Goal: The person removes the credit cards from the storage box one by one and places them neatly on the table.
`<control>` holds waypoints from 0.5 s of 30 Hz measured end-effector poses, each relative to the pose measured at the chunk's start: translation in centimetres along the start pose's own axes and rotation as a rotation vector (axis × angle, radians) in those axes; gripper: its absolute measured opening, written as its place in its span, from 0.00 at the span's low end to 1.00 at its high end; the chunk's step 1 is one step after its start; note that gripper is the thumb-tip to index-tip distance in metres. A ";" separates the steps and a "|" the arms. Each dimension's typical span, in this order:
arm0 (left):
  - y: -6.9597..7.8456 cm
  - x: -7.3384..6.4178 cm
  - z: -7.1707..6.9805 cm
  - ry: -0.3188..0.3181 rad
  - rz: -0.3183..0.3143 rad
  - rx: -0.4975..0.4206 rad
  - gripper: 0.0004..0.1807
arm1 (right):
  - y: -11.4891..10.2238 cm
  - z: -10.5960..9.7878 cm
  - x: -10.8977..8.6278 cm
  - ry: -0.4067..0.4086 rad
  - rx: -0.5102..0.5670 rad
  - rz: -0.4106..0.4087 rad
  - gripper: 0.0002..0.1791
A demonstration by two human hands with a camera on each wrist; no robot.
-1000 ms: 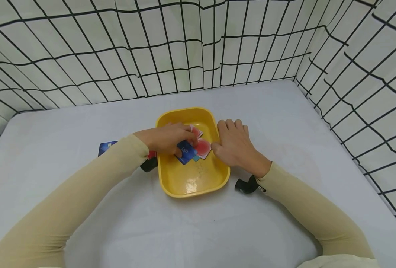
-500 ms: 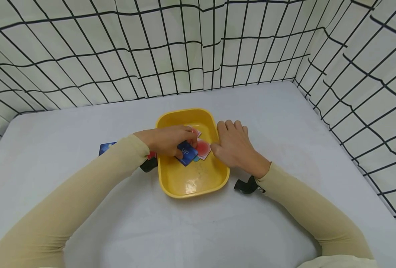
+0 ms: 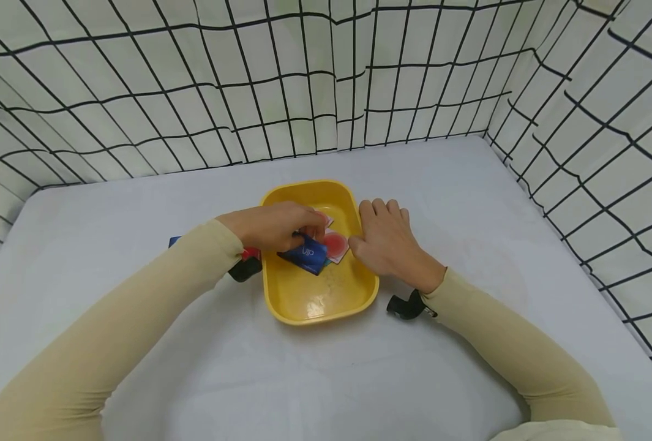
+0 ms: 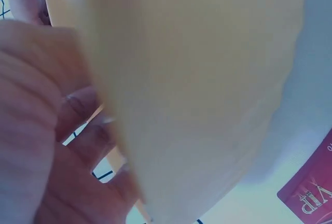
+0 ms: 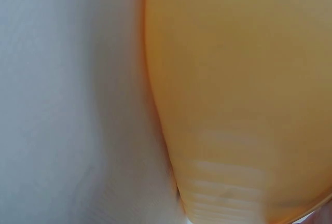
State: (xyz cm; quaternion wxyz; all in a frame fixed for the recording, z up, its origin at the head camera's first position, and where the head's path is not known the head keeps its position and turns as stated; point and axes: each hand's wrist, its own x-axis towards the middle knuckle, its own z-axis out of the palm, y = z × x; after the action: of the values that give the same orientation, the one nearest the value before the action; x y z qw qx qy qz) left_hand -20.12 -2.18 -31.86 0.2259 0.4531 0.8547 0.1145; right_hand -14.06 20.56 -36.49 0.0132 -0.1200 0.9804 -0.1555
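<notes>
A yellow plastic tray [image 3: 320, 309] sits on the white table. My left hand [image 3: 281, 226] reaches over its left side and pinches a dark blue VIP card [image 3: 308, 252] between thumb and fingers, tilted inside the tray. Red and white cards [image 3: 335, 245] lie beside it on the tray floor, with a bit of light blue card under them. My right hand [image 3: 389, 242] holds the tray's right rim, thumb over the edge and fingers along the outside. The left wrist view is mostly filled by the tray's wall [image 4: 197, 79]; the right wrist view shows tray wall [image 5: 238, 79] too.
Left of the tray, a red VIP card [image 4: 311, 198] lies on the table, partly hidden by my left wrist in the head view. A blue card's corner [image 3: 174, 241] shows beyond my left sleeve. Black wire mesh [image 3: 281, 79] encloses the back and sides.
The blue VIP card has tilted and shifted slightly, so more of its face shows. My left fingers have drawn back a little. The right hand stays at the rim.
</notes>
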 end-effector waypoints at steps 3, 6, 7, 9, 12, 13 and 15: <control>0.1 -0.2 0.0 0.013 0.023 0.003 0.17 | -0.1 0.1 0.0 0.001 -0.001 0.000 0.14; 0.2 -0.3 0.0 0.014 0.031 0.007 0.17 | -0.1 0.1 -0.1 -0.001 0.003 0.000 0.14; 0.2 -0.3 0.0 0.011 0.033 0.009 0.17 | 0.0 0.2 0.0 -0.004 0.002 0.003 0.14; 0.3 -0.3 0.0 0.004 0.039 0.011 0.17 | 0.1 0.2 0.0 -0.009 -0.002 0.011 0.15; 0.4 -0.4 -0.2 -0.002 0.043 0.015 0.17 | 0.2 0.2 0.0 -0.013 -0.006 0.020 0.17; 0.5 -0.5 -0.3 -0.003 0.042 0.016 0.18 | 0.2 0.2 0.0 -0.012 -0.006 0.022 0.18; 0.6 -0.7 -0.5 0.000 0.041 0.019 0.18 | 0.2 0.1 0.1 -0.012 -0.004 0.020 0.18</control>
State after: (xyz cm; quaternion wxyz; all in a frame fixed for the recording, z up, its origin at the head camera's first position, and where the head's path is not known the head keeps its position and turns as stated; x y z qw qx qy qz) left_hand -19.57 -2.37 -30.98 0.2195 0.4725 0.8463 0.1110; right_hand -14.15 20.66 -36.66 0.0205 -0.1109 0.9818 -0.1528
